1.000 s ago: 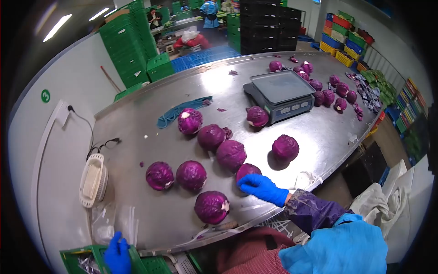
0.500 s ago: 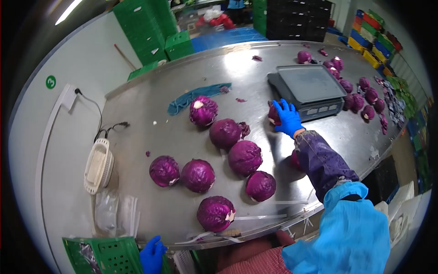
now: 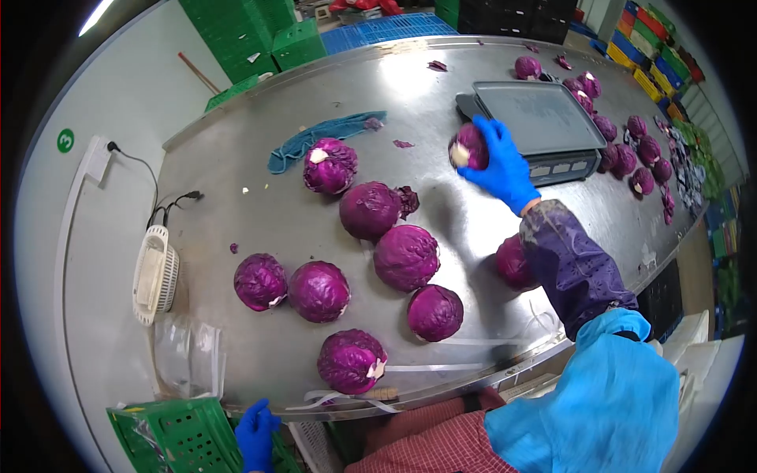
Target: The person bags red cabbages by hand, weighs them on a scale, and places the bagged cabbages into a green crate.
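My right hand (image 3: 505,169), in a blue glove, is closed around a red cabbage (image 3: 468,147) with a pale cut stem. It holds the cabbage just left of the grey weighing scale (image 3: 540,118), whose flat pan carries nothing. Below that hand, another red cabbage (image 3: 516,264) lies partly behind my sleeve. My left hand (image 3: 256,435), also gloved in blue, is low at the table's front edge beside a green crate (image 3: 185,433). Its fingers are loosely apart, with nothing visible in them. Several red cabbages (image 3: 406,258) rest on the steel table (image 3: 441,347) between my hands.
A blue-green net bag (image 3: 303,142) lies farther back. Smaller red cabbages (image 3: 623,160) and loose leaves are on the right beyond the scale. Against the left wall stand a white plastic basket (image 3: 156,276) and clear plastic bags (image 3: 188,355). Green crates (image 3: 236,39) are stacked behind the table.
My right hand has gripped the cabbage beside the scale and raised it off the table, turning its stem end into view. My left hand stays by the crate. The view has shifted slightly.
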{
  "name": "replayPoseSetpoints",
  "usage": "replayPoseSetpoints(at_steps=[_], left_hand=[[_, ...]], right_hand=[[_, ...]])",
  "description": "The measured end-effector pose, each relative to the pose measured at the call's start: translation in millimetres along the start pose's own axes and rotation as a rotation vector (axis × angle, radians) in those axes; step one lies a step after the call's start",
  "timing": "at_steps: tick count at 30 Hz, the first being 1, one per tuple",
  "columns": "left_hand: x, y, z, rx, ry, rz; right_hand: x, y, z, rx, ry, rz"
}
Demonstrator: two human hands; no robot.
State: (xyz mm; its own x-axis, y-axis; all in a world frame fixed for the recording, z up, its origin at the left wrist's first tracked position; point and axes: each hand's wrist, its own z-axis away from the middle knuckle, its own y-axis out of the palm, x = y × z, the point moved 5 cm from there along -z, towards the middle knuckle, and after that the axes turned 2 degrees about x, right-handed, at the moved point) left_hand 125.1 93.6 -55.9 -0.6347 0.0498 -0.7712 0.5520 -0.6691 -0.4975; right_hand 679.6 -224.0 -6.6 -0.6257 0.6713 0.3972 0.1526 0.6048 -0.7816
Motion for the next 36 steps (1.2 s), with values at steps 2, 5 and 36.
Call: replayPoseSetpoints(at_steps=[2,5,36], left_hand=[[-8.9,6.2,-4.4,0.06,-0.026,-0.034],[-50.8,28.3,2.6,0.116,0.036,-0.131],[-214.7,345.7,47.1,0.357,1.041,-0.962]], right_hand=[[-8.3,-26.5,-16.8,-0.082,0.049,-0.135],[-65.3,-42.3,-35.7,-0.206,0.301,-0.161],[-209.8,-155.4,157.1,-0.082,0.786,-0.926]])
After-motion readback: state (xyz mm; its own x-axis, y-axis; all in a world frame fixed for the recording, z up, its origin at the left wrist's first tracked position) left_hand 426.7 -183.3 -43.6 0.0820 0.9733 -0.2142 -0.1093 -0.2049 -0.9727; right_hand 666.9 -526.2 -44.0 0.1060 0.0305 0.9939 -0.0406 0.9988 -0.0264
